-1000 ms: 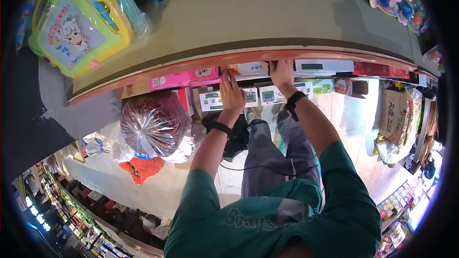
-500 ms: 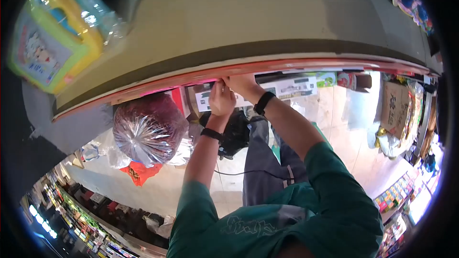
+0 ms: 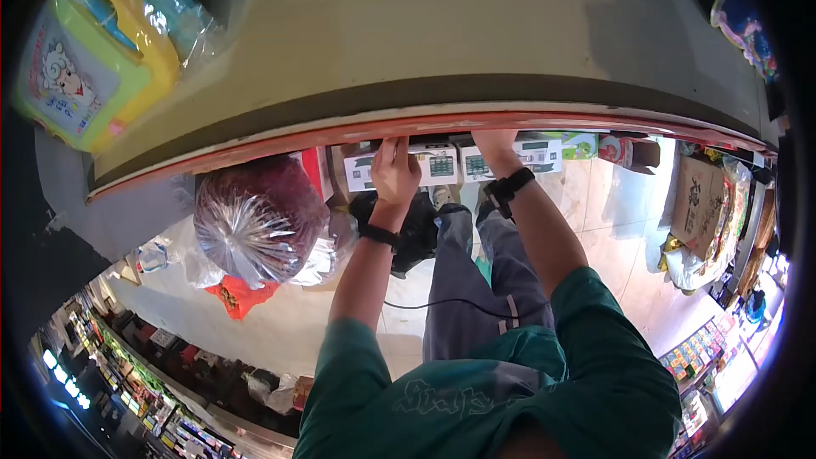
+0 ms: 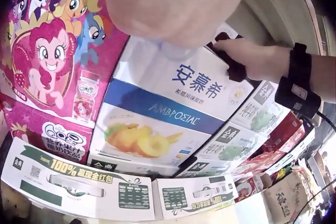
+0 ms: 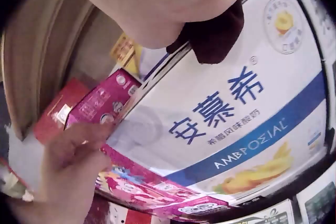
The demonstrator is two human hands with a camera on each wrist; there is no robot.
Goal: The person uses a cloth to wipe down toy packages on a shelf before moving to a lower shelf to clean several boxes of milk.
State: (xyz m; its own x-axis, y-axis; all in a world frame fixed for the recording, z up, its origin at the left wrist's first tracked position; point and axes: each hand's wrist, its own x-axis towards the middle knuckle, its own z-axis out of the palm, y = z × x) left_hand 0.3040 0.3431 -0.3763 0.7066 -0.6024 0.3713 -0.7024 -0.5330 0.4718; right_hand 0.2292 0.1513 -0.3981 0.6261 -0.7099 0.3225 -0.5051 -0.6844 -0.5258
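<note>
Yogurt box (image 4: 160, 111) under your hands: your right hand (image 4: 257, 58) grips a soft dark cloth (image 5: 218, 35) at its edge; your left hand (image 5: 71, 171) reaches its corner, grip unclear. It's likely stiff, heavy; support both ends. Just beside stands the pink box (image 4: 55, 50).

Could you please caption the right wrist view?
Left hand and right hand at a white AMBROSIAL carton beside a pink box.

Toy drawing board (image 3: 89, 64) (yellow-handled), bulging plastic bag (image 3: 263, 221), brown carton (image 3: 697, 208)
</note>
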